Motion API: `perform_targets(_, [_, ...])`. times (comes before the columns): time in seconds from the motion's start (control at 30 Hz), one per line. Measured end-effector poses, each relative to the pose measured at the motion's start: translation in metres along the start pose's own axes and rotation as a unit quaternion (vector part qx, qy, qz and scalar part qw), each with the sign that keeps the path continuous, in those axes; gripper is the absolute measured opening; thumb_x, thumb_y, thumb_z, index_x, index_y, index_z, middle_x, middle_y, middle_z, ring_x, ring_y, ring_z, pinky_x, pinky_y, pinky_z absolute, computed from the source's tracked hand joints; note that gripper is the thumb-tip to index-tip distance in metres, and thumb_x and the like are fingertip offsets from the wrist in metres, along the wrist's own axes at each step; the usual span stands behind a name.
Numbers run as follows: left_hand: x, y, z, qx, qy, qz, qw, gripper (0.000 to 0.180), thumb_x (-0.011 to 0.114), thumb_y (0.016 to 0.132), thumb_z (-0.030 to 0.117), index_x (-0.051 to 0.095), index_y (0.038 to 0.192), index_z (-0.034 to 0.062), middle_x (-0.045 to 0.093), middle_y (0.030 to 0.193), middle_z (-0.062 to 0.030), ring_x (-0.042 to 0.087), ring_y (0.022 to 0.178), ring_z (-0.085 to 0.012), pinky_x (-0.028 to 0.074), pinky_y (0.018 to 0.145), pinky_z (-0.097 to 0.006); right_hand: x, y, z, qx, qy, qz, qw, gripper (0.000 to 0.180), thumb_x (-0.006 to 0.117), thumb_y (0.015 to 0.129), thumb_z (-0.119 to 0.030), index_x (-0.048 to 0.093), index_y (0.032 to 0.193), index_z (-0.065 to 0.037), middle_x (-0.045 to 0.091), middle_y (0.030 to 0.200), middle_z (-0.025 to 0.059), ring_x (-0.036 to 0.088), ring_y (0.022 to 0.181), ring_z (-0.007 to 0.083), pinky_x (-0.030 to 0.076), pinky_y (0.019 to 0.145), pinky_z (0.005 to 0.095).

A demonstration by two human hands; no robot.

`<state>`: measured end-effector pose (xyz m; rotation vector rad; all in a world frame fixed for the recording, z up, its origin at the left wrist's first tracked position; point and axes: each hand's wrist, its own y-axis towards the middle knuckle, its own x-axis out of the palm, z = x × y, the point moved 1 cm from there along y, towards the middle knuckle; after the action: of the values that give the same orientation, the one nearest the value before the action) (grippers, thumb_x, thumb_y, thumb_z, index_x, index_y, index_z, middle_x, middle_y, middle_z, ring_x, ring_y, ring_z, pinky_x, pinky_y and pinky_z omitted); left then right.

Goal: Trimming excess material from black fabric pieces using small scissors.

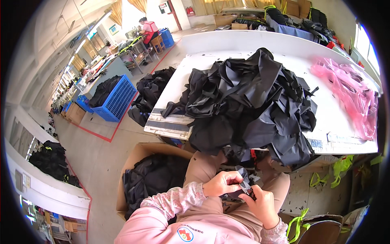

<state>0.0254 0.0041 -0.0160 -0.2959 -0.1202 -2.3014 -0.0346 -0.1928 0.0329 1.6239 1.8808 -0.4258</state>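
Observation:
Above my lap, my left hand [222, 184] pinches a small black fabric piece [242, 173] between thumb and fingers. Close beside it, my right hand [262, 204] is closed around a small dark tool with a metallic blade, which looks like thread snips [248, 192]. The snips meet the fabric near my left fingertips; the exact contact is too small to make out. In front of me a large heap of black fabric pieces [252, 101] covers the middle of the white table [168, 103] and hangs over its near edge.
A cardboard box [122, 189] full of black fabric stands at my left. Pink plastic bags [345, 95] lie on the table's right side. A blue crate [118, 99] with black fabric stands on the floor at the left. Far back, a person [149, 30] sits working.

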Motion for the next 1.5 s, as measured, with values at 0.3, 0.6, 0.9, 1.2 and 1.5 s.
perform_targets(0.3, [0.003,-0.003,0.028,-0.017,0.076,0.054,0.996,0.013,0.063,0.086,-0.004,0.061,0.099,-0.0004,0.057,0.095,-0.0001,0.055,0.088,-0.0069,0.046,0.079,-0.023,0.004,0.007,0.006,0.016,0.078,-0.017,0.997,0.036,0.075,0.079,-0.033,0.057,0.082,-0.002,0.056,0.057,0.0146,0.058,0.052,0.0341,0.044,0.047,0.039])
perform_targets(0.6, [0.007,0.001,0.02,-0.012,0.047,0.023,0.999,0.016,0.06,0.086,-0.007,0.063,0.101,-0.0018,0.054,0.1,-0.002,0.053,0.09,-0.008,0.044,0.079,-0.023,-0.003,0.0,0.009,0.021,0.05,-0.018,0.998,0.037,0.078,0.077,-0.031,0.058,0.081,0.0,0.053,0.054,0.0152,0.053,0.047,0.0322,0.042,0.046,0.0358])
perform_targets(0.9, [0.01,-0.005,0.017,-0.016,0.047,0.028,0.998,0.016,0.06,0.086,-0.006,0.061,0.102,-0.0024,0.054,0.099,-0.0023,0.053,0.09,-0.0088,0.044,0.079,-0.023,0.003,-0.003,0.008,-0.027,-0.024,0.014,0.999,0.034,0.076,0.078,-0.029,0.055,0.076,-0.003,0.052,0.053,0.0148,0.055,0.049,0.0343,0.042,0.045,0.0391])
perform_targets(1.2, [-0.006,-0.005,0.028,0.012,0.196,0.083,0.977,0.014,0.066,0.081,-0.001,0.061,0.094,-0.0033,0.056,0.095,-0.0053,0.054,0.086,-0.0108,0.046,0.074,-0.023,-0.004,-0.001,0.021,-0.001,-0.01,0.032,0.999,0.033,0.075,0.08,-0.029,0.055,0.077,-0.003,0.055,0.056,0.0157,0.057,0.052,0.0351,0.045,0.047,0.0401])
perform_targets(1.5, [-0.222,-0.211,-0.009,-0.156,0.584,0.209,0.769,0.014,0.07,0.064,0.008,0.058,0.065,0.0012,0.058,0.073,-0.0132,0.057,0.067,-0.0284,0.047,0.063,-0.036,0.017,-0.015,0.066,0.042,-0.007,0.037,0.998,0.039,0.066,0.086,-0.041,0.055,0.084,-0.004,0.061,0.064,0.0173,0.062,0.062,0.0377,0.048,0.054,0.0448])
